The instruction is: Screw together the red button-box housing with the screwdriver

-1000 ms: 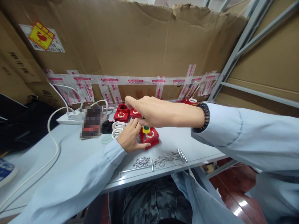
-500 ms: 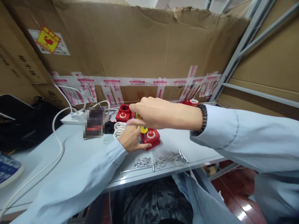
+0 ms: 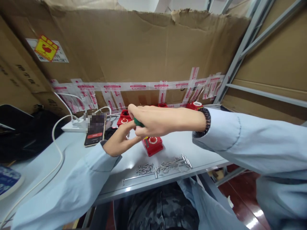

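My left hand [image 3: 120, 140] has left the red box [image 3: 154, 148] for the screwdriver [image 3: 138, 122]; I can't tell whether it grips. My right hand [image 3: 153, 119] is wrapped around the handle, tip down at the box on the table [image 3: 178, 143]; I judge this screw-driving, calling next for a steady tool.

I count remotely: two bare hands [image 3: 120, 140] [image 3: 158, 121], one green-and-yellow-handled screwdriver [image 3: 138, 122], at least four red plastic boxes [image 3: 153, 149], one black-screened rectangular smartphone [image 3: 95, 129].
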The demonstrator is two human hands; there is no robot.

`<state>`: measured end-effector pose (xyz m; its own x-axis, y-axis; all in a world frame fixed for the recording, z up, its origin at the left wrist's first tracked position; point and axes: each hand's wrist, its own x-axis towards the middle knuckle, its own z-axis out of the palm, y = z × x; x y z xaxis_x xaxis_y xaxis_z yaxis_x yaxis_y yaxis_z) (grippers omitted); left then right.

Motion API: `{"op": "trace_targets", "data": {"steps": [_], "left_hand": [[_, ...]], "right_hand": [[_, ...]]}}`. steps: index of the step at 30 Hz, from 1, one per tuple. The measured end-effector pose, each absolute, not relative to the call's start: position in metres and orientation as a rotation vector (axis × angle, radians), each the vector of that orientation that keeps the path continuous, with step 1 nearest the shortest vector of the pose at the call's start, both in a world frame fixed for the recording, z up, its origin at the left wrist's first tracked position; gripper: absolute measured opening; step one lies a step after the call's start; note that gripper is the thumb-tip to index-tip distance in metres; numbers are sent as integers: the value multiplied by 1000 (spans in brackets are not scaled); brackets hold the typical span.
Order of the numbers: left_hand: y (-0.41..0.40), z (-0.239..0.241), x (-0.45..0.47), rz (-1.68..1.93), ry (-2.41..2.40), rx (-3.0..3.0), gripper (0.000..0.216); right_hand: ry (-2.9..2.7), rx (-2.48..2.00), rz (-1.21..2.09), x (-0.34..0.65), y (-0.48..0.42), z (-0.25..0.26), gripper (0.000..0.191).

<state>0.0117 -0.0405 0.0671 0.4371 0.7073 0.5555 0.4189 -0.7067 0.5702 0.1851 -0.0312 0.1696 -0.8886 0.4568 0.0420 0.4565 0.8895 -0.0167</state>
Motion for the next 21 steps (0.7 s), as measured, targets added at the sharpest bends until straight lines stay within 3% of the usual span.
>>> {"op": "trace_targets", "data": {"steps": [5,14,18,21], "left_hand": [[-29,58,20,1343,1063,2170,33],[-29,58,23,1274,720,1963,26],[-30,58,33,1469,829,1947,36],[-32,57,35,1375,762,1956,35]], "right_hand": [[-2840,-736,-166,190,-25,157,22],[-2721,-634,79,201,-21,144,13],[-2498,-625,140,203,-28,124,26],[-2365,-520,249,205,-27,111,37]]}}
